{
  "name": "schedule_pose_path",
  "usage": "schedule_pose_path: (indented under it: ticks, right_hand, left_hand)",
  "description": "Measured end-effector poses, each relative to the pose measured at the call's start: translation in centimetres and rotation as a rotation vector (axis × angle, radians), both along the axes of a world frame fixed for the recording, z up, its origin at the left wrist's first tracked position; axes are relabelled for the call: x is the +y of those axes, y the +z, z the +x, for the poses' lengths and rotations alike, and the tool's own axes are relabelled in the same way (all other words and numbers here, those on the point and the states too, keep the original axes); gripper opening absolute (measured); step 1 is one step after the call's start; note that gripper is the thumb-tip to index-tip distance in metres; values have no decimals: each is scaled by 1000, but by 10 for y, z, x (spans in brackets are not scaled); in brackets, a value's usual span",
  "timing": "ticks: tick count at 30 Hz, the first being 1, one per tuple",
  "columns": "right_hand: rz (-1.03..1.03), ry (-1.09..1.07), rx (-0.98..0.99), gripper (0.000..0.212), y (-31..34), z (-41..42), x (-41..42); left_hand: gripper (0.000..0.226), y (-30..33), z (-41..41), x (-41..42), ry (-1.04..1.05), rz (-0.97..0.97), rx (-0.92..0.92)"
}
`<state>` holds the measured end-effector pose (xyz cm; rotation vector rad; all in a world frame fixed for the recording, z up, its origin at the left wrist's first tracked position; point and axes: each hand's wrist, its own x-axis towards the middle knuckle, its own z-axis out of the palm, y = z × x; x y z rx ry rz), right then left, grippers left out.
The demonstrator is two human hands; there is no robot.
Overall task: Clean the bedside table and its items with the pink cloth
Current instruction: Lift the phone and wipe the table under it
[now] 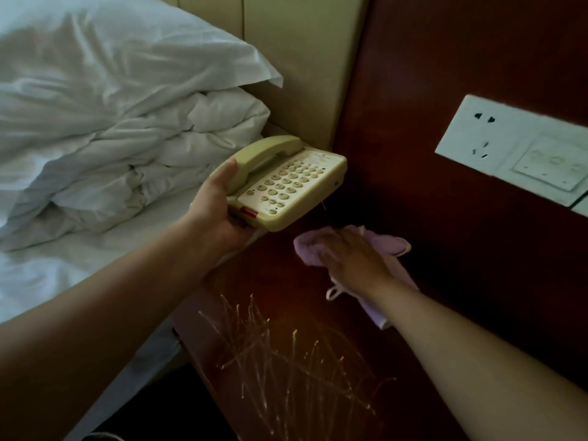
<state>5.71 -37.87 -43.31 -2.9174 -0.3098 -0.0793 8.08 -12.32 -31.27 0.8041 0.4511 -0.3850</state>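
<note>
I am gripping the phone in my left hand, fingers curled round its near end, holding it above the tabletop's back left corner; my right hand is pressing the cloth flat near the back edge, fingers spread

A cream-yellow telephone is seen, marked by a red button at its near corner and pale round keys. The cloth is coloured pink-lilac. The bedside table is finished in dark reddish-brown wood, crossed by fine pale scratches. White is shown by the bedding and the socket plate; beige by the headboard.
</note>
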Motion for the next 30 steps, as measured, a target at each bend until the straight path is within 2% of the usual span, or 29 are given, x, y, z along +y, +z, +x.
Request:
schedule_pose_path:
  ticks: [2,5,10,13,16,20,23,26,30]
  right_hand:
    - [44,-88,4,56,-6,30,5]
    - [70,-214,4,52,-6,70,26]
    - [54,-215,25,54,0,85,72]
    - [-18,-89,35,62,0,53,93]
    - [-91,106,51,46,6,9,108]
    - [-69,173,65,42,16,-34,68]
    - [-13,37,93,43,12,-73,4]
    - [-41,-57,97,44,7,-114,-51]
    - [13,-189,-4,42,8,-142,-74]
  left_hand:
    - [58,-7,11,7,-27,9,-17]
    - [60,-18,27,17,-42,31,-33]
    - [67,-31,31,22,-19,53,-32]
    - [61,-27,17,14,-18,58,-8]
    - [59,-20,-6,3,-35,52,2]
    - [61,-17,-37,-10,-46,43,15]
    - [57,-16,-57,-22,-29,41,45]
    - [50,-17,-71,-35,-4,44,78]
    - [52,-25,-73,-50,-7,53,91]
